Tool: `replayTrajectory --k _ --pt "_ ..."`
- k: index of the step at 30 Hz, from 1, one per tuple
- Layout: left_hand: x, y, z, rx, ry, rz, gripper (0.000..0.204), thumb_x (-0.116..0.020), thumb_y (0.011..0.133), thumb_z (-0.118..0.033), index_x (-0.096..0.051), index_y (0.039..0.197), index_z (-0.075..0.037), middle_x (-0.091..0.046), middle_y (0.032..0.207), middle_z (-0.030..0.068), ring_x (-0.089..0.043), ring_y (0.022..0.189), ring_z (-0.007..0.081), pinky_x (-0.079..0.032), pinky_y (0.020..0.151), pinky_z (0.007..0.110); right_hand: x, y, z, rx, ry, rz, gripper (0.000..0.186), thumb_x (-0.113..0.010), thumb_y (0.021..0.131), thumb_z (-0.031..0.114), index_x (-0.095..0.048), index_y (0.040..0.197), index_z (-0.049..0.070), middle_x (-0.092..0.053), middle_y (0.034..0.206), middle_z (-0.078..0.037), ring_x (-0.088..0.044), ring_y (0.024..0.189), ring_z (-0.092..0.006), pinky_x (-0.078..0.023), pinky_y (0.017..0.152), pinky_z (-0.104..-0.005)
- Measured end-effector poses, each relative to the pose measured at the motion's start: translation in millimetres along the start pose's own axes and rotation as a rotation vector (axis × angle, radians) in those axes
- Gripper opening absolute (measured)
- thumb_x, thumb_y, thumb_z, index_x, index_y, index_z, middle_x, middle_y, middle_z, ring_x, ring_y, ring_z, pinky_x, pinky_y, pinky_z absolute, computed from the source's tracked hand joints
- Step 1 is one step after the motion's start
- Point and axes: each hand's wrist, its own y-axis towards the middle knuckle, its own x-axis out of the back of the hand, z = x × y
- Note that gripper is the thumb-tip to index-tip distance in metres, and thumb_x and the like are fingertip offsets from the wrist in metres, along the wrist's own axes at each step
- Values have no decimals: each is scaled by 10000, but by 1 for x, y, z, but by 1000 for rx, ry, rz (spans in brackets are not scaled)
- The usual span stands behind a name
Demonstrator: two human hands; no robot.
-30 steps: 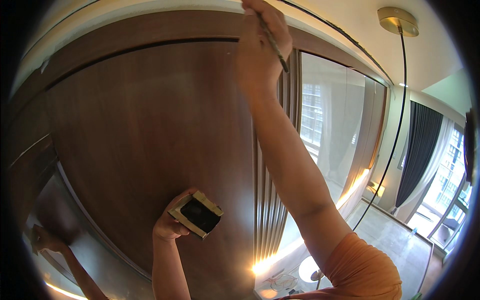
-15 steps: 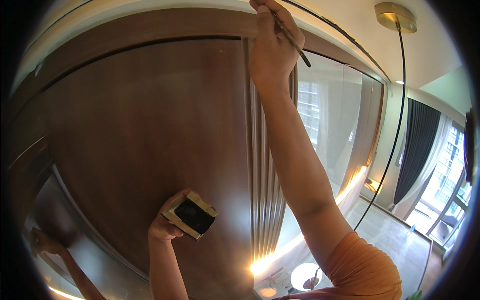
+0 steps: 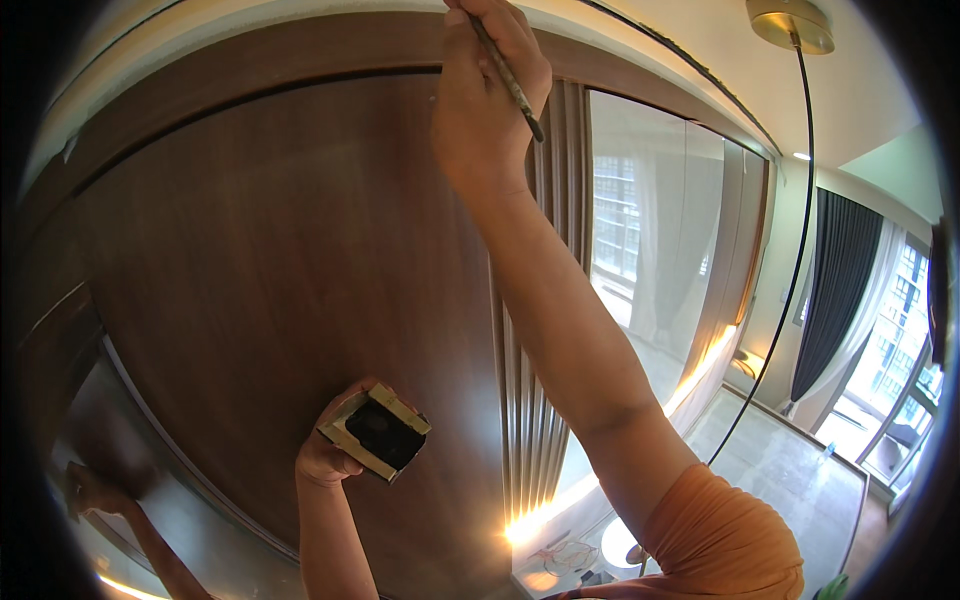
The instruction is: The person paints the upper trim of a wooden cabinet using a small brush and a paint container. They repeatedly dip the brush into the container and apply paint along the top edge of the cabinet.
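Note:
My right hand (image 3: 488,105) is raised to the top frame (image 3: 300,52) of a dark wooden cabinet front, fingers wrapped round a thin, stained brush (image 3: 522,108); its upper end is cut off at the picture's edge. Lower down, my left hand (image 3: 325,455) grips a small boxy container (image 3: 385,435) with a pale, torn-looking rim and black inside. The container is in front of the broad brown wooden panel (image 3: 250,230). A glossy panel (image 3: 140,430) at the lower left reflects a hand and arm.
Right of the slats (image 3: 525,420) is a glass panel (image 3: 650,230). A brass ceiling fitting (image 3: 790,25) drops a black cord (image 3: 804,150) down the right side. Beyond stand a dark curtain (image 3: 840,280) and bright window. A round white lamp (image 3: 618,540) shows low behind my arm.
My right hand with the brush has shifted right, then back left past its first position. My left hand has moved slightly left with the container.

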Motion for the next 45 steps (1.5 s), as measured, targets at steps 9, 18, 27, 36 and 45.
replayTrajectory --k 9,18,27,36,45 --pt "4 2 -2 -15 9 20 912 -1019 598 -269 -511 1314 -20 -637 1239 272 -690 1119 386 -659 845 507 20 2 0 -240 67 -9 272 -536 1058 65 -686 1269 -17 -674 1319 -190 -634 1263 -274 -522 1056 -373" --pt "3 2 -2 -12 8 3 917 -1021 590 -264 -518 1316 -20 -644 1241 270 -695 1104 387 -654 847 493 3 -1 -20 74 -15 -214 181 -590 983 27 -726 1094 -16 -701 1069 -64 -631 863 -129 -491 805 -271" --pt "1 1 0 -20 1 -23 928 -1026 581 -275 -516 1317 -31 -645 1246 258 -688 1114 383 -653 835 500 -17 0 37 -45 27 171 289 -540 1043 68 -675 1288 -3 -657 1349 -202 -637 1263 -334 -516 1064 -405" --pt "1 4 0 -18 7 -16 940 -1021 590 -274 -501 1334 -29 -637 1243 254 -687 1111 374 -655 830 497 2 15 21 -165 88 189 283 -539 1050 52 -662 1296 -11 -665 1340 -183 -616 1288 -288 -484 1102 -382" --pt "-1 8 -3 -25 68 56 959 -996 639 -306 -488 1392 3 -623 1239 241 -676 1104 384 -662 797 471 54 24 -19 -160 -16 26 274 -536 1046 43 -658 1277 -41 -697 1248 -177 -645 1213 -259 -497 1057 -361"
